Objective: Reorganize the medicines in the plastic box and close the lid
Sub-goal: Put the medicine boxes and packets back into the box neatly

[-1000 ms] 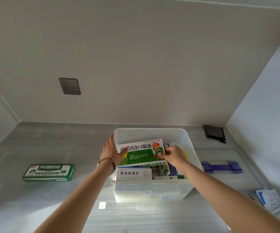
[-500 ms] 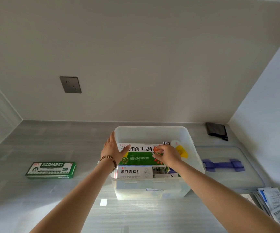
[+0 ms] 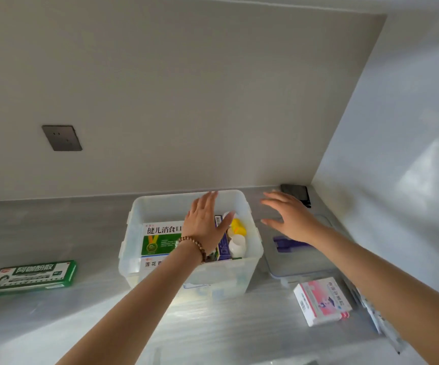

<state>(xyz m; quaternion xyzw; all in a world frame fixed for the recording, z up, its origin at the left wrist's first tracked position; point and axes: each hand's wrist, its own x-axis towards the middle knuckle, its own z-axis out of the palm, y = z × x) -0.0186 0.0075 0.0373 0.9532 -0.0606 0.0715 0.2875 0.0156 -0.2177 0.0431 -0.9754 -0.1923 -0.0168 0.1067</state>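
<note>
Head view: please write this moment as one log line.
left hand open above plastic box | right hand open above lid | lid off

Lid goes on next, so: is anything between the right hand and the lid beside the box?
Nothing visible. The right hand hovers open above the lid; the pink medicine box lies at its near edge.

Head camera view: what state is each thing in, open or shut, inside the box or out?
plastic box, open, not covered.
lid, flat on the counter right of the box.
green-and-white carton, flat on top inside the box.
green carton, outside, left on the counter.
pink carton, outside, right on the counter.
left hand, open, over the box, holding nothing.
right hand, open, over the lid, holding nothing.
</note>
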